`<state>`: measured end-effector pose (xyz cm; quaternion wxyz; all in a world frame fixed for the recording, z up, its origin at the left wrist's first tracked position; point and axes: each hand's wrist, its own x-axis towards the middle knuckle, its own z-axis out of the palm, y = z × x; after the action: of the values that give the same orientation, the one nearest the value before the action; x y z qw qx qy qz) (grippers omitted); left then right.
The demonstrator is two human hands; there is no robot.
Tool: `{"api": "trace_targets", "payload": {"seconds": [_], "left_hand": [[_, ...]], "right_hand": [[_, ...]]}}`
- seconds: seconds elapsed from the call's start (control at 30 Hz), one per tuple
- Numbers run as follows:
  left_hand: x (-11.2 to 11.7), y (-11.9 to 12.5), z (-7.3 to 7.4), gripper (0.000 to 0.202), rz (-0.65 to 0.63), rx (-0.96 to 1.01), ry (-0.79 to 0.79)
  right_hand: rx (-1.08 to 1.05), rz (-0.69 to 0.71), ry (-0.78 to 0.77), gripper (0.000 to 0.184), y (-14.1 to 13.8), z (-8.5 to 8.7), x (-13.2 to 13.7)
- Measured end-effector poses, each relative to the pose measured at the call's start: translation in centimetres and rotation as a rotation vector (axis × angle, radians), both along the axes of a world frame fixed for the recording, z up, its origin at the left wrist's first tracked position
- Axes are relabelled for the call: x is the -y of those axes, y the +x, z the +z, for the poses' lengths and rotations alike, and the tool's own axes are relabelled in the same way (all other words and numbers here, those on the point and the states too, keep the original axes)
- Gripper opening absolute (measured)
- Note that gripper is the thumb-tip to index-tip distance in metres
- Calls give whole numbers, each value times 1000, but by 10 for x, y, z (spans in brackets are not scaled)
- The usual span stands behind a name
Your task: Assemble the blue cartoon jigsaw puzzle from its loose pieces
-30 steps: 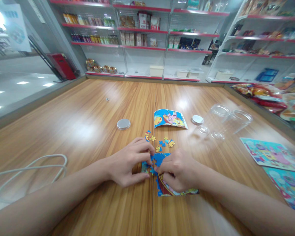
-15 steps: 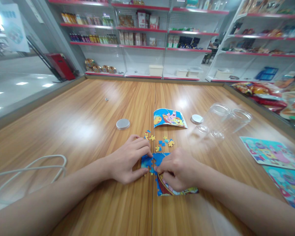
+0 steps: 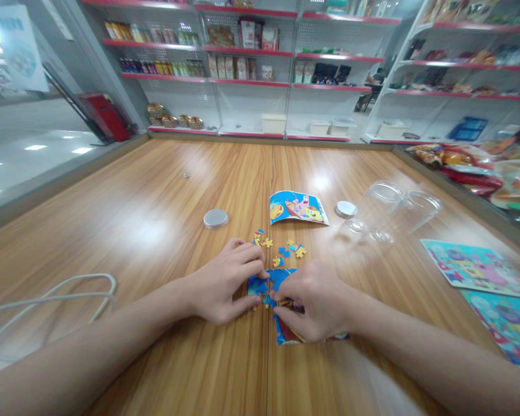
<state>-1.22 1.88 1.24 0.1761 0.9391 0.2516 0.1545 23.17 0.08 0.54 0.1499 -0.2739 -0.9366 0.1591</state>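
Observation:
A partly joined blue cartoon jigsaw [image 3: 281, 335] lies on the wooden table [image 3: 164, 231] right in front of me. My left hand [image 3: 225, 286] pinches a blue chunk of it [image 3: 256, 285] at its left edge. My right hand [image 3: 314, 303] rests on top of the jigsaw, fingers curled and pinching pieces where the chunk meets it. Several loose yellow and blue pieces [image 3: 286, 249] lie just beyond my fingers. A small printed picture card [image 3: 298, 208] sits farther back.
Two round metal lids [image 3: 215, 218] [image 3: 346, 209] and two clear jars on their sides [image 3: 390, 211] lie mid-table. Two finished puzzle boards [image 3: 476, 268] sit at the right, snack bags [image 3: 472, 167] behind them. A white cable [image 3: 52, 300] loops at the left. Store shelves stand behind.
Both hands stay on the jigsaw with only small finger shifts; the blue chunk under my left fingers has slid closer to the main part. The view has tilted slightly.

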Motion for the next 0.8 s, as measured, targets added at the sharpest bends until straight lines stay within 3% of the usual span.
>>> {"api": "trace_targets", "payload": {"seconds": [0.27,0.8], "left_hand": [[0,-1,0,24,-3,-20,-6],[-1,1,-1,26,8,-33,-11]], "right_hand": [[23,-155,49,26,-10,-2,5],[-21,-103,59,25,-8,-7,4]]}}
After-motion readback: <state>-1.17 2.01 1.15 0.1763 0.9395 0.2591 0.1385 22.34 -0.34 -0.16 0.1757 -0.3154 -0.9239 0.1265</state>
